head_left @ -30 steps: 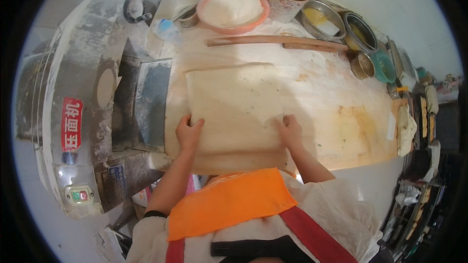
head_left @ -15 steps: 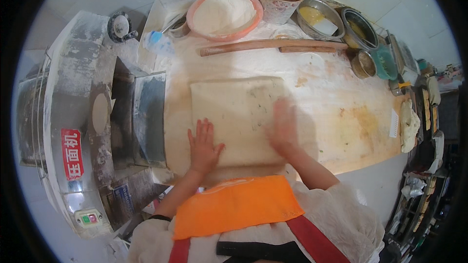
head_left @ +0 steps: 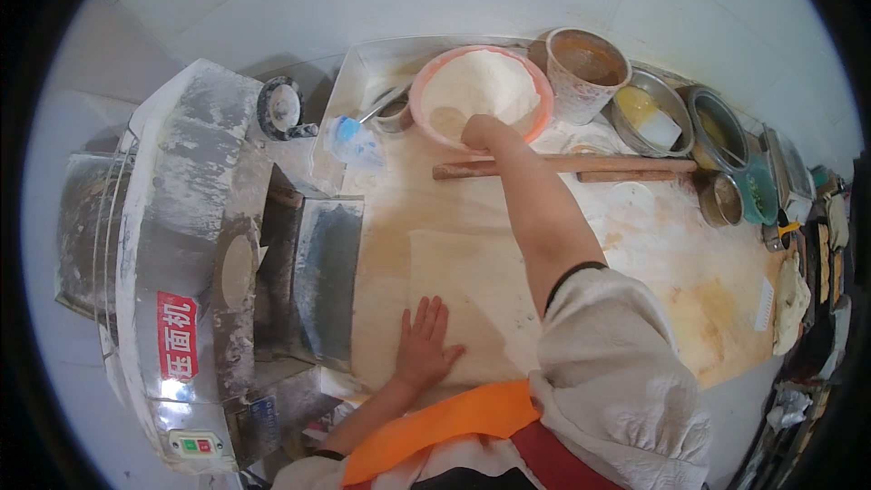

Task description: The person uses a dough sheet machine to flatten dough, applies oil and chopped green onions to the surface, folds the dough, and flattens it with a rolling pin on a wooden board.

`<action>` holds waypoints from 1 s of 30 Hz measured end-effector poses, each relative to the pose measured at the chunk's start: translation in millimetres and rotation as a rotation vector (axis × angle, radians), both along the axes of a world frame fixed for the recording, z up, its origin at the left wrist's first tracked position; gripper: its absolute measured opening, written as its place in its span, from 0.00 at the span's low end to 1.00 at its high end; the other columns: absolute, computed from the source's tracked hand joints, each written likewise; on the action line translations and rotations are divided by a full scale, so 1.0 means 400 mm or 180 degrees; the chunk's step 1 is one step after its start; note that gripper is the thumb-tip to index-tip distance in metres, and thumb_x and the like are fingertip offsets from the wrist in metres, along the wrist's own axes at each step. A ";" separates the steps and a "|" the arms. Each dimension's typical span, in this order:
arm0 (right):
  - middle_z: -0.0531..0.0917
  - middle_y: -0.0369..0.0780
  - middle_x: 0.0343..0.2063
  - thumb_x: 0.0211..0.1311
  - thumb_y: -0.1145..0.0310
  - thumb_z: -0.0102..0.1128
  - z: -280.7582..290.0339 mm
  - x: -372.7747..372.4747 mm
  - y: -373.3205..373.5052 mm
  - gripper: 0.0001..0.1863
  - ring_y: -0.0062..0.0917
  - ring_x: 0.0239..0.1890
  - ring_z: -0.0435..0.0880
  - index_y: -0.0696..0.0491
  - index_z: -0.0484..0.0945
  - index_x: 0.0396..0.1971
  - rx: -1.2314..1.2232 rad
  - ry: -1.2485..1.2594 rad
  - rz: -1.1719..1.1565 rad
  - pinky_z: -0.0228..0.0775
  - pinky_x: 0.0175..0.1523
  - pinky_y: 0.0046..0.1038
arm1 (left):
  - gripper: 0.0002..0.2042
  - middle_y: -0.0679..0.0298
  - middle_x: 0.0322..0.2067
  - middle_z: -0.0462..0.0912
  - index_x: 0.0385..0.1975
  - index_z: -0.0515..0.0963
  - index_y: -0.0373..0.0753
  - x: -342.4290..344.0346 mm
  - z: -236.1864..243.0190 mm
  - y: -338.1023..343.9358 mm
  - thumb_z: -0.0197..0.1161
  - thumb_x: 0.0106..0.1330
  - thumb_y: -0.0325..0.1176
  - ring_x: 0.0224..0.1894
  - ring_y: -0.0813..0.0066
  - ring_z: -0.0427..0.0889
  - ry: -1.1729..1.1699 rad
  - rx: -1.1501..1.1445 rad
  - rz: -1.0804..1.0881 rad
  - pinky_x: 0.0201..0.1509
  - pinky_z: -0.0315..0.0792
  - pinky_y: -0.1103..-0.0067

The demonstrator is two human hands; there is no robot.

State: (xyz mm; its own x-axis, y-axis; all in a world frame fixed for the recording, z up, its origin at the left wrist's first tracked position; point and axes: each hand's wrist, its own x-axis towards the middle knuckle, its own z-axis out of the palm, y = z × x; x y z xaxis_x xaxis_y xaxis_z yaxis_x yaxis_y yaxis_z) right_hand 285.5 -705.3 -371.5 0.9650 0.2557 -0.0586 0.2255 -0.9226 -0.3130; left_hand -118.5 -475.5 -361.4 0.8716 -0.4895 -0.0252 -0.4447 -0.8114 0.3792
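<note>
A pale, flat rectangular sheet of dough [head_left: 467, 268] lies on the floury wooden work board. My left hand [head_left: 426, 343] rests flat on its near left part, fingers stretched and thumb apart. At full reach my right arm crosses the board to the far side. There my right hand [head_left: 483, 132] dips over the near rim of a pink bowl [head_left: 544, 113] heaped with white flour [head_left: 494, 82]. Its fingers curl down into the flour, and the fingertips are hidden. My right forearm and sleeve cover the right part of the dough.
Two wooden rolling pins [head_left: 626, 164] lie below the bowl, one passing under my right forearm. A tall patterned bucket [head_left: 585, 82] and metal bowls [head_left: 649, 118] line the back right. A floury dough-pressing machine [head_left: 190, 200] stands at the left, a plastic bag [head_left: 356, 143] beside it.
My right hand has left the dough sheet and reached forward into the flour bowl. My left hand stays flat on the dough. The view has tilted up and shifted left.
</note>
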 end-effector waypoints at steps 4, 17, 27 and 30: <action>0.83 0.47 0.33 0.48 0.67 0.62 0.149 -0.170 0.064 0.13 0.34 0.32 0.80 0.55 0.82 0.34 0.3014 0.1338 -0.1060 0.74 0.40 0.35 | 0.40 0.50 0.69 0.55 0.65 0.59 0.30 -0.008 -0.010 0.008 0.63 0.58 0.51 0.72 0.50 0.51 -0.0161 -0.0176 0.0120 0.70 0.46 0.49; 0.75 0.52 0.50 0.56 0.67 0.59 0.013 -0.980 0.079 0.18 0.45 0.49 0.75 0.57 0.75 0.46 0.1163 -0.0844 0.1156 0.64 0.59 0.42 | 0.33 0.46 0.65 0.61 0.63 0.61 0.28 0.024 -0.067 0.037 0.59 0.65 0.45 0.68 0.48 0.58 0.0312 -0.1255 0.1002 0.69 0.54 0.63; 0.82 0.49 0.41 0.54 0.63 0.66 0.041 -1.211 -0.183 0.25 0.39 0.45 0.81 0.59 0.71 0.49 0.1765 0.0706 -0.2891 0.73 0.49 0.36 | 0.28 0.55 0.44 0.81 0.52 0.73 0.29 0.039 -0.032 0.045 0.70 0.58 0.43 0.40 0.65 0.81 0.2541 -0.2657 0.2506 0.41 0.75 0.72; 0.82 0.47 0.42 0.54 0.65 0.65 -0.019 -1.170 -0.161 0.26 0.36 0.45 0.81 0.61 0.70 0.51 0.3395 0.0664 -0.3094 0.74 0.49 0.35 | 0.28 0.56 0.40 0.81 0.49 0.74 0.28 0.031 0.007 0.004 0.73 0.54 0.41 0.37 0.68 0.81 0.2115 -0.2455 0.2721 0.38 0.74 0.73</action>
State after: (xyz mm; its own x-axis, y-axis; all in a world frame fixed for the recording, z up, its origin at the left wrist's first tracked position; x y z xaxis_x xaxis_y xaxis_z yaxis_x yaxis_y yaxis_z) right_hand -182.6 -769.6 -379.1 0.7770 -0.4685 -0.4204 -0.4735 0.0050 -0.8808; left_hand -105.9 -473.9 -358.7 0.8403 0.1214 -0.5284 0.5419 -0.2215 0.8108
